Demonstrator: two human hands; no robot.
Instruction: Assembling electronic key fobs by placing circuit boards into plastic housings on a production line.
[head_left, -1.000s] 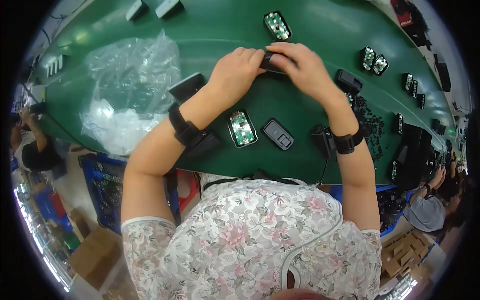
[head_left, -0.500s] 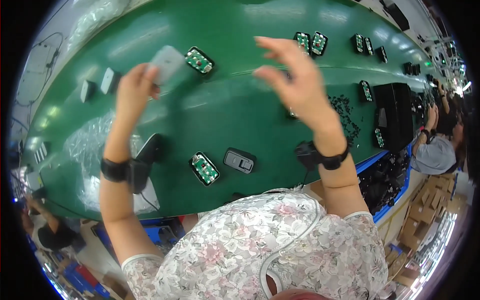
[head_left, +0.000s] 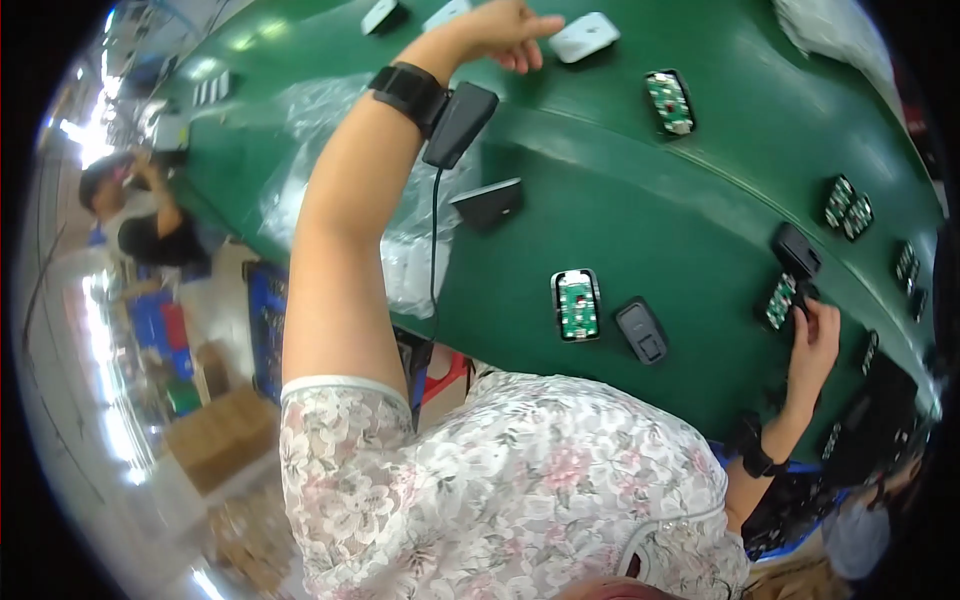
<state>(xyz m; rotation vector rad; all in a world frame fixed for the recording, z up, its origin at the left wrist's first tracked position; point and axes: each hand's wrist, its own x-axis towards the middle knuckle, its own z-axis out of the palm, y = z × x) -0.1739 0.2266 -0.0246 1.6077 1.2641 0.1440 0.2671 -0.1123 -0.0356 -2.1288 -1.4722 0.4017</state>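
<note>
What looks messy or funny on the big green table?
The crumpled clear plastic on the left side of the green table stands out. It lies all wrinkled, while the open case with a green circuit board looks neat and flat. Nothing looks clearly broken.

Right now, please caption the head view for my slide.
Left hand near white case, right hand beside circuit board.

A passage is left open across the tabletop (head_left: 640,220) at mid-frame, hemmed at left by a tilted casing (head_left: 490,207), above by a circuit-board housing (head_left: 669,102), at right by a black casing (head_left: 796,251) and the right hand (head_left: 816,345), and below by a second board housing (head_left: 576,305) and a grey casing (head_left: 641,331).
</note>
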